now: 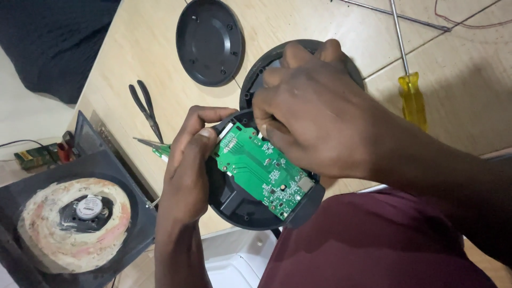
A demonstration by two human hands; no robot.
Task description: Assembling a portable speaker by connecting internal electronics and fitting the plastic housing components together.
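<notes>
Circuit board [261, 168] (green) inside round black shell [240, 205], both hands' grip [186, 170] [304, 122] pinching it.

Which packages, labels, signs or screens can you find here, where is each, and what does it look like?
No packages, signs or screens.
Round label: lower left, on the middle of the speaker's magnet, white or silvery.
Green circuit board: centre, in the round black housing between both hands, bearing tiny white markings.

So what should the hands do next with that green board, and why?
Probably lift the green circuit board gently up at its top end. The right hand already pinches that end, while the left hand steadies the round black housing under it. The board looks tilted partly out of the housing, so a slow lift seems safest.
</notes>
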